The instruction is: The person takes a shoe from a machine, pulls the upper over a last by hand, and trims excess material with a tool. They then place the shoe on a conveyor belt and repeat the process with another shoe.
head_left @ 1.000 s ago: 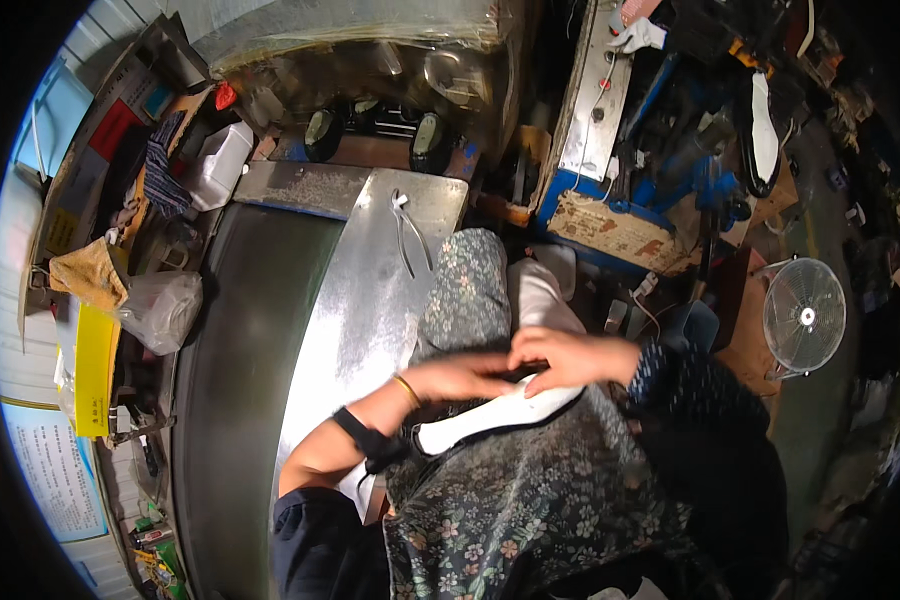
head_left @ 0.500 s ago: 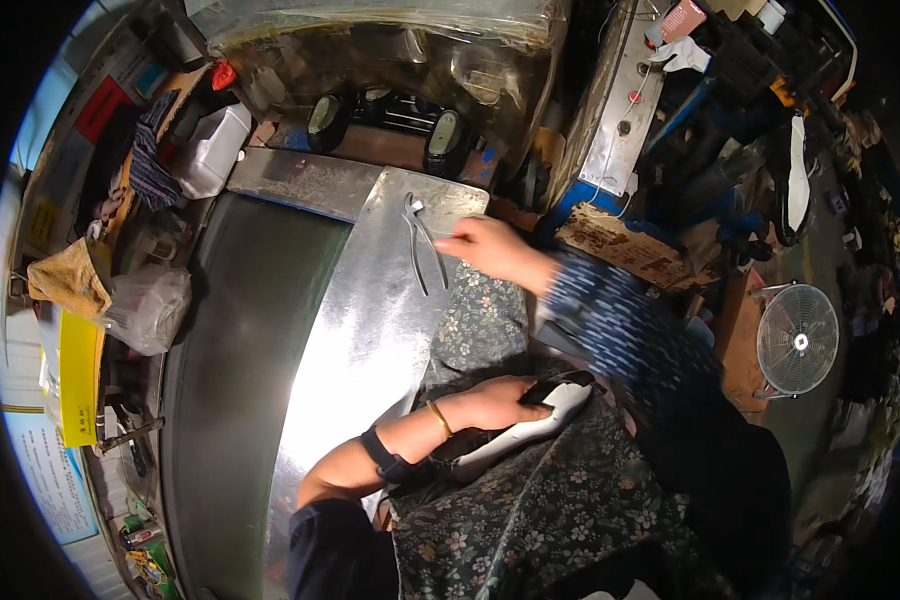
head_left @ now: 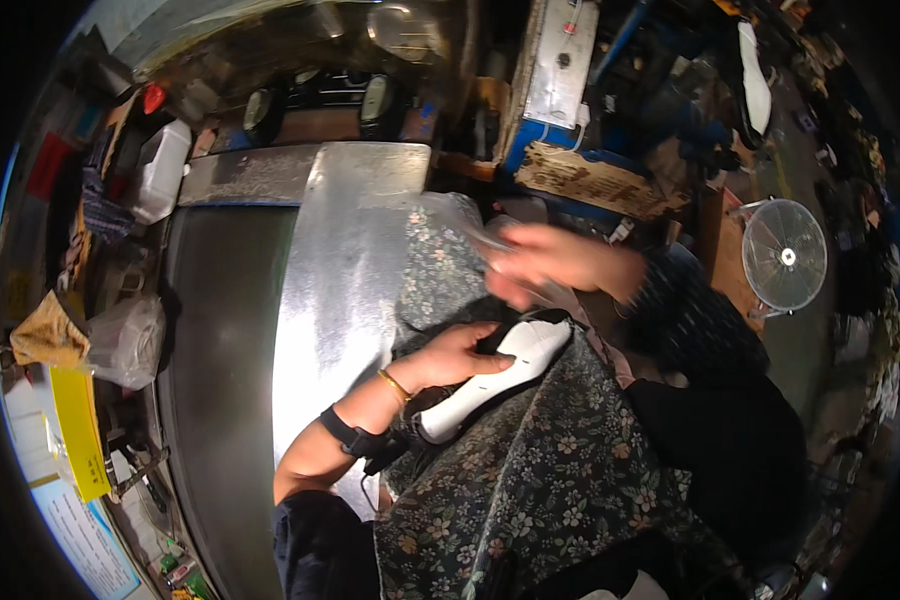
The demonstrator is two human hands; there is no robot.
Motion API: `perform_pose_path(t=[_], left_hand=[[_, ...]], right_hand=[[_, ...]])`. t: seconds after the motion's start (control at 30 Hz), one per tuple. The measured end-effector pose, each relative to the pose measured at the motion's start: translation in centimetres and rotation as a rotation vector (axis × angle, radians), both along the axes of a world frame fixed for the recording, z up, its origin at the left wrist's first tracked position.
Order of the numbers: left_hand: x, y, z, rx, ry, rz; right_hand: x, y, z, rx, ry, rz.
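In my lap lies a lasted shoe (head_left: 505,378), its white sole facing up and a dark upper showing around the edge. My left hand (head_left: 462,356) grips it at the side, thumb on the white sole. My right hand (head_left: 560,262), smeared by motion, is above and beyond the shoe's far end. Its fingers are closed around metal pliers (head_left: 480,236), whose blurred arms reach out to the left. A dark floral apron (head_left: 570,450) spreads beneath the shoe.
A shiny metal plate (head_left: 335,270) lies to the left, beside a dark belt (head_left: 230,320). Shoes (head_left: 378,100) stand inside the machine at the back. On the right are a round fan (head_left: 785,256) and a white-soled shoe (head_left: 754,80). A yellow board (head_left: 78,430) stands at far left.
My right hand has taken the pliers off the metal plate and moved back toward the shoe. The shoe's white sole is turned more into view. The whole view has shifted.
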State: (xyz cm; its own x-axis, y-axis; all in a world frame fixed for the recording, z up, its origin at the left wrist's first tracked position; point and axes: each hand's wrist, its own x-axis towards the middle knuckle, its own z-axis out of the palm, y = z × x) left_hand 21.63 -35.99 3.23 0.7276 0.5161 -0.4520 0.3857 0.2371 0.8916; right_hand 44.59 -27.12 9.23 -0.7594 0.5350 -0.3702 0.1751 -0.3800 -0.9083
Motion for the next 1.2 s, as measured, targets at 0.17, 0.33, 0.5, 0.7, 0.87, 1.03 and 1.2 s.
perform_pose_path(t=[0.17,0.33,0.5,0.7,0.87,1.03,1.2], left_hand=[[2.6,0.4,-0.5,-0.223,-0.221,0.032],[6.1,0.3,-0.3,0.036,-0.063,-0.123],[7.6,-1.2,-0.1,0.153,0.015,-0.072],[8.8,-1.1,0.0,0.221,0.074,-0.049],[8.9,0.5,-0.5,0.228,0.057,-0.07],[8.8,1.1,-1.3,0.216,0.059,-0.132],[8.5,1.1,-2.1,0.404,-0.03,-0.074]], right_hand=[[10.5,-12.2,3.6,0.123,-0.509,-0.196],[13.2,-13.5,3.5,0.097,-0.698,0.254],[14.8,-11.1,1.6,0.436,-0.678,0.446],[16.0,-10.0,0.2,0.123,-0.496,0.384],[16.4,-9.6,-0.6,0.205,-0.483,0.362],[16.9,-9.5,-2.6,0.407,-0.407,0.346],[16.0,-10.5,-5.6,0.536,-0.445,0.173]])
